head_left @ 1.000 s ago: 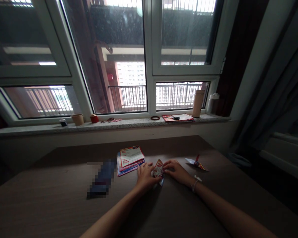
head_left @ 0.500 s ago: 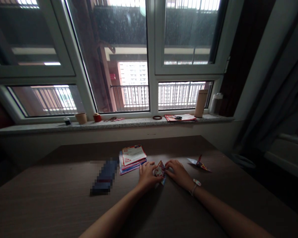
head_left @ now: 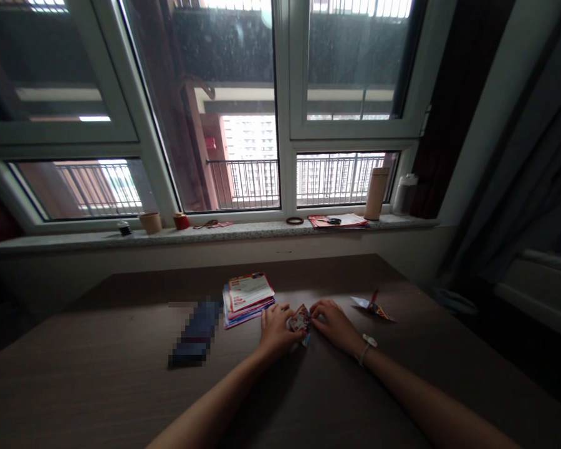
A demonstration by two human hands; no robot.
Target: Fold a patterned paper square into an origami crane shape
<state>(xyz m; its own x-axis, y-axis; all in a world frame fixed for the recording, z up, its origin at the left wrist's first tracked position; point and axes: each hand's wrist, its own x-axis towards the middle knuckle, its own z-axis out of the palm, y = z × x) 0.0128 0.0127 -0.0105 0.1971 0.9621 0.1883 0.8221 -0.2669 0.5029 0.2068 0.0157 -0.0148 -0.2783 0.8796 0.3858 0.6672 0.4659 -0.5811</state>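
On the table (head_left: 121,405), the left hand (head_left: 278,328) pinches the folded paper (head_left: 299,321) between the hands, best kept steady while the right hand (head_left: 333,322), its pinch untellable, touches the right edge, with the paper stack (head_left: 251,292) crowding the grip's left and a smaller folded figure (head_left: 378,312) well apart rightward.

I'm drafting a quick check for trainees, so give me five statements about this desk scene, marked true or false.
1. The left hand touches a small folded paper. True.
2. The stack of sheets lies to the right of the right hand. False: the stack of sheets lies to the left of the right hand.
3. A bracelet is on the right wrist. True.
4. The tan bottle lies on its side. False: the tan bottle stands upright.
5. The windowsill holds a red container. True.
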